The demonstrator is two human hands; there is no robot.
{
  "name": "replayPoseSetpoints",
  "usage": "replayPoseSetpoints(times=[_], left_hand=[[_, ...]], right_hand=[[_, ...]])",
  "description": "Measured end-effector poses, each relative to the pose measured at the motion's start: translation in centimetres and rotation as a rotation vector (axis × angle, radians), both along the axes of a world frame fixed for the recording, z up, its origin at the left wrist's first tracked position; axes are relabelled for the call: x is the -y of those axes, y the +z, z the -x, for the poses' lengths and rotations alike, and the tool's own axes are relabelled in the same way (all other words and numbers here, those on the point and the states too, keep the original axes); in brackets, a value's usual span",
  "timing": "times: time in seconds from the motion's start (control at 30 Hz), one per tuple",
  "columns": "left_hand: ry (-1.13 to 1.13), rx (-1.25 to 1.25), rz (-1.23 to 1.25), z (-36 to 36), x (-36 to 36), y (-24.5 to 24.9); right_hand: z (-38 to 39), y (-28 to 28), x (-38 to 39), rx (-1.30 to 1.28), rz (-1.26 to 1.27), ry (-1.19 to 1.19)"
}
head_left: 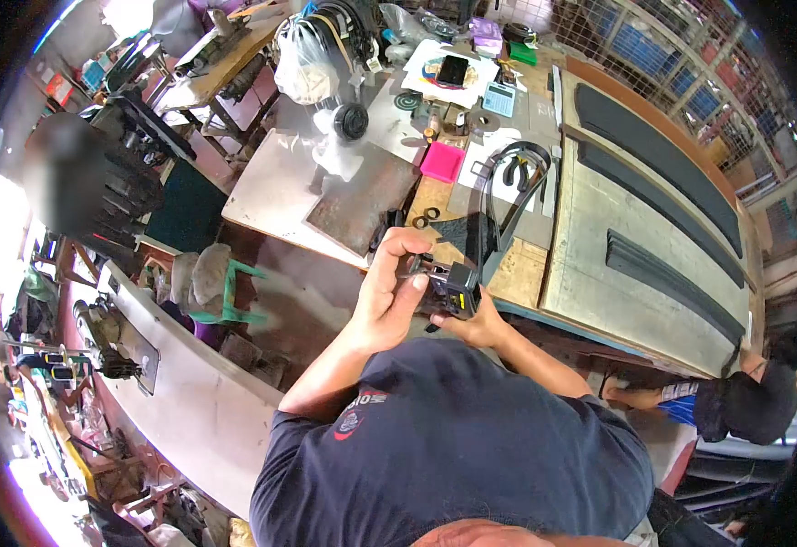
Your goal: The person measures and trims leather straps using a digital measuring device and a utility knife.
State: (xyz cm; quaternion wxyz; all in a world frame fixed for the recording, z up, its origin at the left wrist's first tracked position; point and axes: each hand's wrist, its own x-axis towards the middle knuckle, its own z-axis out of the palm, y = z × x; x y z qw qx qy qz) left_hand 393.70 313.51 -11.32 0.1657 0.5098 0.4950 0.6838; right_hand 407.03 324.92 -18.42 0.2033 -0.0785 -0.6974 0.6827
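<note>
In front of my chest, my right hand (478, 324) is wrapped around a small black box-shaped device with yellow marks (458, 294). My left hand (387, 296) is raised beside it, thumb and forefinger curled together at a small dark and metallic piece (424, 268) on the device's left side. What exactly those fingers grip is too small to make out. Just beyond the hands, a black belt (514, 214) loops upward over the table edge. Two small black rings (426, 217) and a black textured piece (457, 234) lie near my left fingertips.
A pink tray (442, 162), black-handled pliers (515, 170), a calculator (499, 98) and a phone (453, 71) lie on the worktable. Long black strips (672, 283) rest on the board at right. A green stool (239, 292) stands left; another person (754, 401) is at lower right.
</note>
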Motion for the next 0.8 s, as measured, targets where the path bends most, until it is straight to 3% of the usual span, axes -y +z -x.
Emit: replayPoseSetpoints(times=[0.3, 0.4, 0.5, 0.8], left_hand=[[-0.114, 0.058, -0.011, 0.5, 0.0, -0.6], [-0.061, -0.065, -0.020, 0.5, -0.4, -0.9], [-0.066, -0.046, -0.032, -0.4, -0.3, -0.6], [-0.082, -0.013, -0.023, -0.1, -0.4, -0.2]], right_hand=[[-0.7, 0.0, 0.0, 0.067, -0.014, 0.046], [-0.8, 0.8, 0.3, 0.048, 0.000, 0.035], [-1.5, 0.6, 0.7, 0.067, 0.118, 0.104], [-1.1, 0.9, 0.1, -0.001, 0.001, 0.060]])
